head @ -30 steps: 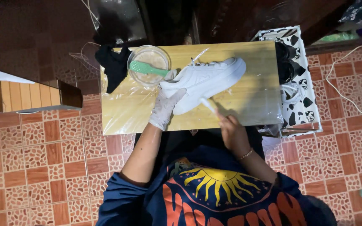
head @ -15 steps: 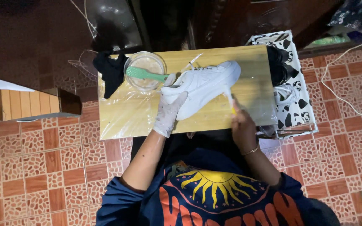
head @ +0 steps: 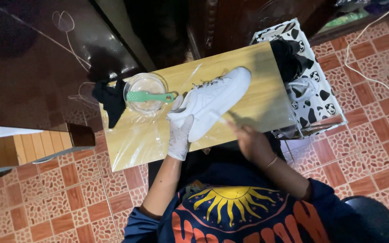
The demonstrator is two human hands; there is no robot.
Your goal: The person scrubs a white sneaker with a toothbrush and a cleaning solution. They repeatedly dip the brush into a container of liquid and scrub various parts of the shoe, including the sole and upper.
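While the gloved left hand grips the heel of the white shoe, the shoe lies mid-board, its long axis running from 8 to 2 o'clock, toe toward 2. The right hand, blurred, holds a thin white stick against the sole's edge. A bowl sits at the shoe's 9 o'clock.

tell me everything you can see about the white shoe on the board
The white shoe is a low sneaker with a thick white sole and dark laces, smooth like leather or a synthetic. It lies tilted on its side on the light wooden board, which is covered with clear plastic film, toe toward the patterned bag, heel toward the clear bowl. The gloved left hand grips its heel end. The bare right hand holds a thin light tool, blurred, against the sole edge.
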